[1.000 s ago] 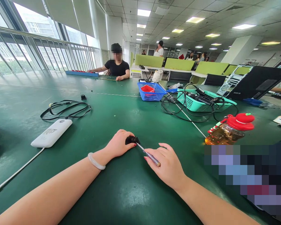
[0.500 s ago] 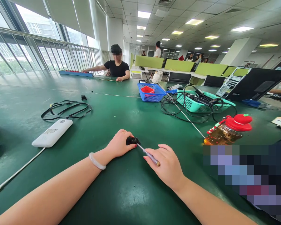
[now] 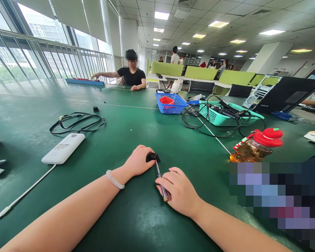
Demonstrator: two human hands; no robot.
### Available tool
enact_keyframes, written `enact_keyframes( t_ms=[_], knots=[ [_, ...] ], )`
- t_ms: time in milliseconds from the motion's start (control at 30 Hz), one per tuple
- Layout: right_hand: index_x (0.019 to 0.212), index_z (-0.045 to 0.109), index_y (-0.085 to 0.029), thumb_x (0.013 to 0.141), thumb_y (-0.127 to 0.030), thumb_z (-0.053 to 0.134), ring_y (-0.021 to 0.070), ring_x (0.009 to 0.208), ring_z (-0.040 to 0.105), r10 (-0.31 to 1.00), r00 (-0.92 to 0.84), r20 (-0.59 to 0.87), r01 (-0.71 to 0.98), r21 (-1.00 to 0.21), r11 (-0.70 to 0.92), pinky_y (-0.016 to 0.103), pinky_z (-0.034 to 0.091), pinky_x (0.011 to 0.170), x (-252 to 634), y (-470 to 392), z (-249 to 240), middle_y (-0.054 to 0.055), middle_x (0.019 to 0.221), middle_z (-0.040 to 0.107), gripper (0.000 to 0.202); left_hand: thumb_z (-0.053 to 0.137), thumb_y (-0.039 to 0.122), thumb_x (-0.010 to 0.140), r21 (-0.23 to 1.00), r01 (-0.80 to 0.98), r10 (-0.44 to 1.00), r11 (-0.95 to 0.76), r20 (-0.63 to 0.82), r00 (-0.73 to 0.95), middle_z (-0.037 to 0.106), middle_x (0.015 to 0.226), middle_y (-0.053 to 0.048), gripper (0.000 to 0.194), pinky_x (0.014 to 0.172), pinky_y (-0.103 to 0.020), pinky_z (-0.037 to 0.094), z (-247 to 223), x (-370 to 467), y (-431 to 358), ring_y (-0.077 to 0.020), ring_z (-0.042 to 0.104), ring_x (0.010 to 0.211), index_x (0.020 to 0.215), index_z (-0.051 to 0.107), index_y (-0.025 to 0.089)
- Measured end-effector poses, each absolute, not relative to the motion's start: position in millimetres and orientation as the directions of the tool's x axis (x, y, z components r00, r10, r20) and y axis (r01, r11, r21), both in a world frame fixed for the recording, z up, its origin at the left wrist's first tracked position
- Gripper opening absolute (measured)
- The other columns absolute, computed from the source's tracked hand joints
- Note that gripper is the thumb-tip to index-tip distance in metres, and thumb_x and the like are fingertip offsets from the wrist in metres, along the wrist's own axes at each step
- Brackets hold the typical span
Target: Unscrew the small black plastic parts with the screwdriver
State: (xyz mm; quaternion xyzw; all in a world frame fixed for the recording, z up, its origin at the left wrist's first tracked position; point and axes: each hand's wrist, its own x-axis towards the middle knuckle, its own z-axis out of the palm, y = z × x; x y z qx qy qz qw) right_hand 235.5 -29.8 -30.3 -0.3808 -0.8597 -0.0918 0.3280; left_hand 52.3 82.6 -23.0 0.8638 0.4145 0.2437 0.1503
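My left hand [image 3: 138,160] is closed on a small black part [image 3: 152,157] at the middle of the green table [image 3: 126,217]; the fingers hide some of it, and its kind cannot be made out. A screwdriver [image 3: 161,183] with a clear handle is gripped in my right hand [image 3: 179,190]. Its thin shaft slants up and slightly left, the tip meeting the near side of the black part. Whether the tip sits in a screw is too small to tell.
A white power bank [image 3: 63,148] with a cable and a looped black cord [image 3: 77,124] lie left. Ahead are a blue basket [image 3: 171,107] and a teal basket [image 3: 217,119] of cables. A red-capped bottle [image 3: 257,147] stands right. Across the table sits a person [image 3: 132,75].
The screwdriver has swung from slanting rightward to a steeper angle, its handle now nearer me and further left. My left hand and the black part sit slightly further right in view.
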Motion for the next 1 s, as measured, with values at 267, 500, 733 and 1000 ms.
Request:
enact_keyframes(
  t_ms=[267,500,733,1000],
  knots=[
    [0.092,0.066,-0.019,0.090,-0.014,0.051,0.0146,0.069,0.056,0.567,-0.512,0.645,0.714,-0.047,0.699,0.035,0.045,0.081,228,-32,-28,0.002,0.078,0.065,0.016,0.065,0.030,0.078,0.480,0.635,0.793,-0.605,0.291,0.536,0.069,0.099,-0.007,0.025,0.095,-0.044,0.047,-20,50,77,-0.0276,0.054,0.108,0.101,0.065,0.020],
    [0.092,0.065,-0.021,0.091,-0.015,0.051,0.0147,0.068,0.059,0.590,-0.473,0.654,0.732,-0.080,0.677,0.035,0.045,0.081,222,-32,-14,0.002,0.079,0.068,0.015,0.066,0.030,0.078,0.486,0.645,0.804,-0.591,0.283,0.524,0.069,0.100,-0.008,0.026,0.097,-0.044,0.047,-22,43,79,-0.0283,0.054,0.109,0.101,0.066,0.020],
    [0.080,0.063,-0.023,0.091,-0.024,0.053,0.0156,0.066,0.062,0.700,-0.236,0.674,0.785,-0.292,0.546,0.033,0.046,0.078,211,-2,13,-0.001,0.072,0.070,0.016,0.065,0.033,0.079,0.492,0.643,0.806,-0.587,0.288,0.517,0.071,0.102,-0.008,0.027,0.097,-0.044,0.046,-24,38,85,-0.0282,0.055,0.108,0.102,0.068,0.020],
    [0.080,0.061,-0.023,0.091,-0.021,0.051,0.0143,0.063,0.059,0.644,-0.245,0.725,0.685,-0.341,0.644,0.031,0.049,0.075,214,2,-3,-0.002,0.070,0.068,0.016,0.063,0.030,0.080,0.500,0.654,0.820,-0.568,0.271,0.505,0.072,0.104,-0.006,0.030,0.098,-0.043,0.046,-24,34,86,-0.0282,0.055,0.109,0.107,0.070,0.022]
  ],
)
